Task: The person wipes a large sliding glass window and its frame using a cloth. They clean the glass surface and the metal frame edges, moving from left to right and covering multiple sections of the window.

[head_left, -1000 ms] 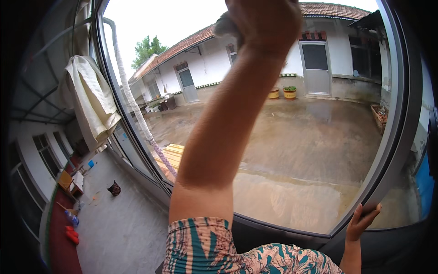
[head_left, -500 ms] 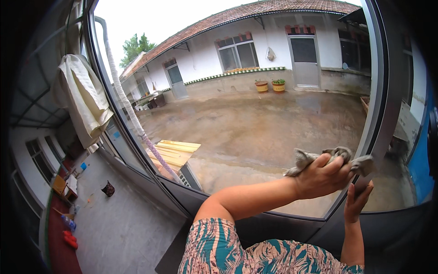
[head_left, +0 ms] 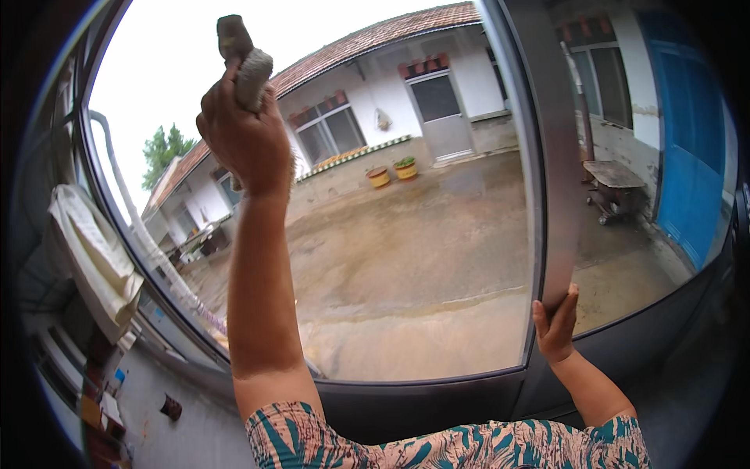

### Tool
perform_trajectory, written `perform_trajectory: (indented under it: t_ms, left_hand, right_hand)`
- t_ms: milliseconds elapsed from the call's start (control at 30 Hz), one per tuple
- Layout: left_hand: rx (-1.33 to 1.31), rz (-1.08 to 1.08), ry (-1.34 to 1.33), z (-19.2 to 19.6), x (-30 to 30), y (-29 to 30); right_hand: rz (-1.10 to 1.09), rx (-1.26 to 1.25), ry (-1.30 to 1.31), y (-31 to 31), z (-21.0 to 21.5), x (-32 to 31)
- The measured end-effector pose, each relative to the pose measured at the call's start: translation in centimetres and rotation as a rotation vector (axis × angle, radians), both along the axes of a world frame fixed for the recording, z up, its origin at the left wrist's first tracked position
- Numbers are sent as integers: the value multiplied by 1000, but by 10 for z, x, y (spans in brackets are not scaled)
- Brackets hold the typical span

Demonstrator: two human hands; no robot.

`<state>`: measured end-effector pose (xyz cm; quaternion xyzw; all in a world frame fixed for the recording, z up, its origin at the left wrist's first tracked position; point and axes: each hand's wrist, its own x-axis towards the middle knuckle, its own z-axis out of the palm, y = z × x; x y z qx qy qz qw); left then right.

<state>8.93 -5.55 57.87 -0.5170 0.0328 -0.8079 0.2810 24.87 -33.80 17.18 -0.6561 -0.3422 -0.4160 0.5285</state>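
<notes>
Grey cloth (head_left: pixel 255 78) has swung up, jutting above the left fingers (head_left: pixel 226 92).

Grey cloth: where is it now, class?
In the head view, the grey cloth is at the upper left, in the left hand, above and right of the green tree.

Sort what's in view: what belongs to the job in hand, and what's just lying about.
In hand:
- Grey cloth, held in the left hand
- Window pane, behind the cloth
- Window frame, with the right hand against it

Lying about:
- Yellow plant pots outside
- Small cart outside
- Dark bin on the floor
</notes>
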Motion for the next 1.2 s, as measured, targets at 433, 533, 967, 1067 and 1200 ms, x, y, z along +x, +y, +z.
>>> perform_trajectory:
  t_ms: [433,533,967,1067,1200]
  left_hand:
    - [-69,-464,395,3,82,-195]
    - [153,-108,237,-30,97,-158]
    - [65,-100,713,-320,51,-131]
    - [17,-101,860,-380,43,-138]
    - [9,-175,961,-459,48,-143]
  right_hand:
    - [-23,-22,-22,-8,17,-6]
    - [0,-17,-24,1,16,-11]
    - [215,43,97,-12,18,-3]
    - [221,64,136,-14,21,-10]
    - [210,72,183,-15,18,-8]
